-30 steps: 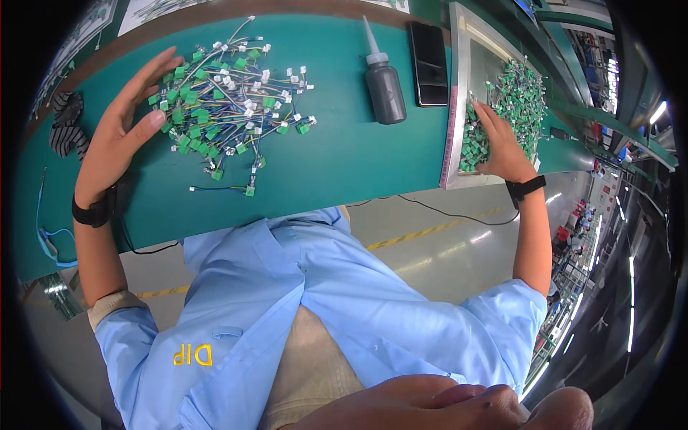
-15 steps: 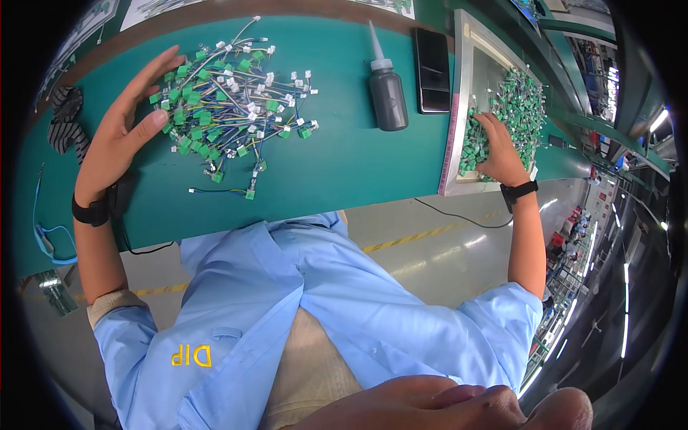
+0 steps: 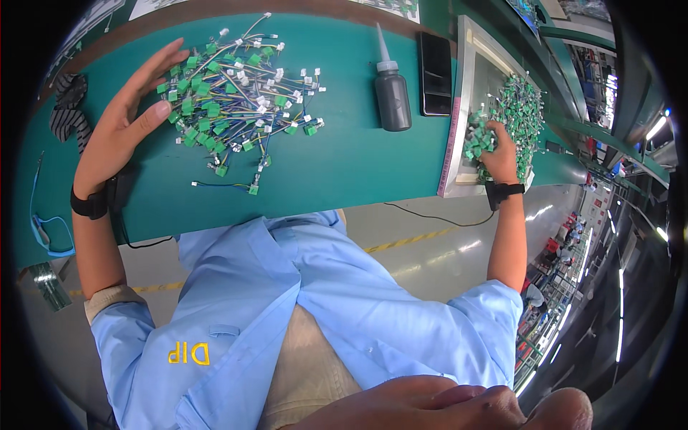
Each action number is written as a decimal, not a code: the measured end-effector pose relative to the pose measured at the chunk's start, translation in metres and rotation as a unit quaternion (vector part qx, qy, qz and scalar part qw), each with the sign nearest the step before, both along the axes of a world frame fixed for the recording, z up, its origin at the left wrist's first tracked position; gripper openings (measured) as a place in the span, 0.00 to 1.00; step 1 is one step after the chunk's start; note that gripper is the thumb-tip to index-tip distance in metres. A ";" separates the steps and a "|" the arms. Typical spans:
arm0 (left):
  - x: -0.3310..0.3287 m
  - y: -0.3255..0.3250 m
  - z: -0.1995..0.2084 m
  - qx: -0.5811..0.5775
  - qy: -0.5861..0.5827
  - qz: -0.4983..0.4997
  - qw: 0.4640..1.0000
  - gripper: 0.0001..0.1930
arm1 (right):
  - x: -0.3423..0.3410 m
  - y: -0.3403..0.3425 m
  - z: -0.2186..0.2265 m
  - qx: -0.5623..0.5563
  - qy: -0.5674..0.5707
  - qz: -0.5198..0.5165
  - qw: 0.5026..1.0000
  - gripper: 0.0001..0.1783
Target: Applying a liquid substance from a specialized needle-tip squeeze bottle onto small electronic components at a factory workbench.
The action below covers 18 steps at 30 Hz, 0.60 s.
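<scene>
A loose pile of short wire leads with green and white connectors (image 3: pixel 236 93) lies on the green table mat at the left. My left hand (image 3: pixel 115 140) rests along the pile's left edge, thumb and fingers spread apart, touching or nearly touching the outer connectors. At the right, my right hand (image 3: pixel 504 156) is above a shallow pale-framed tray (image 3: pixel 447 158). Its fingers are curled round a bunch of connector leads (image 3: pixel 479 135), green ends pointing left. More green connector leads (image 3: pixel 522 107) fill the tray's right side, behind that hand.
Between pile and tray stand a dark squeeze bottle (image 3: pixel 393 100) with a pointed nozzle and a black phone (image 3: pixel 435 75). One single lead (image 3: pixel 226 186) lies near the table's front edge. A striped cloth (image 3: pixel 69 111) and a blue strap (image 3: pixel 43 233) are at far left.
My right hand has closed round a bunch of leads in the tray and lifted it slightly. My left hand stays beside the pile. The whole view has shifted a little.
</scene>
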<state>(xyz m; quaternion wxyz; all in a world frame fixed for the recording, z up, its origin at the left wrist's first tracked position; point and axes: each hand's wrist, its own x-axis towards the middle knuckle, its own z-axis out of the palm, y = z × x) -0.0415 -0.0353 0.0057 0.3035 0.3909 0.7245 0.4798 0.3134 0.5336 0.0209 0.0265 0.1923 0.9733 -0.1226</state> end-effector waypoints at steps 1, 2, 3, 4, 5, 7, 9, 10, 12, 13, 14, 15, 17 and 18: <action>0.000 -0.001 -0.001 -0.001 0.000 0.002 1.000 0.38 | -0.001 0.004 0.000 -0.024 0.020 -0.028 0.999 0.31; -0.001 -0.002 -0.003 0.002 -0.004 0.003 1.000 0.38 | -0.002 0.008 0.001 -0.025 0.020 -0.026 0.999 0.31; -0.001 -0.003 -0.004 0.005 -0.008 0.003 1.000 0.38 | -0.002 0.009 0.005 -0.015 0.051 -0.030 0.998 0.31; -0.001 -0.005 -0.005 0.007 -0.013 0.003 1.000 0.38 | -0.003 0.009 0.011 -0.005 0.082 -0.034 0.996 0.30; -0.001 -0.007 -0.005 0.006 -0.014 0.003 1.000 0.38 | -0.003 0.012 0.015 0.005 0.113 -0.037 0.993 0.30; -0.003 -0.008 -0.006 0.001 -0.015 0.002 1.000 0.37 | 0.002 0.022 0.024 0.000 0.138 -0.062 0.989 0.29; -0.003 -0.006 -0.005 -0.002 -0.016 0.002 1.000 0.37 | 0.005 0.031 0.033 -0.012 0.187 -0.108 0.976 0.28; -0.003 -0.004 -0.003 -0.006 0.000 0.002 1.000 0.36 | 0.006 0.036 0.037 -0.012 0.188 -0.109 0.976 0.28; -0.004 -0.001 -0.001 -0.012 0.030 0.000 0.999 0.33 | 0.006 0.039 0.049 -0.080 0.251 -0.131 0.956 0.28; -0.007 0.000 0.000 -0.010 0.031 -0.001 0.999 0.33 | 0.007 0.041 0.053 -0.113 0.282 -0.141 0.942 0.28; -0.011 0.001 0.000 -0.021 0.030 -0.009 0.999 0.33 | 0.009 0.046 0.055 -0.111 0.283 -0.141 0.942 0.28; -0.016 0.003 0.000 -0.031 0.030 -0.018 0.999 0.33 | 0.009 0.053 0.057 -0.148 0.311 -0.132 0.929 0.28; -0.024 0.009 -0.003 -0.041 0.031 -0.026 0.998 0.32 | 0.007 0.061 0.060 -0.222 0.365 -0.111 0.897 0.29; -0.027 0.013 -0.005 -0.040 0.027 -0.027 0.998 0.32 | 0.002 0.058 0.063 -0.223 0.367 -0.110 0.897 0.29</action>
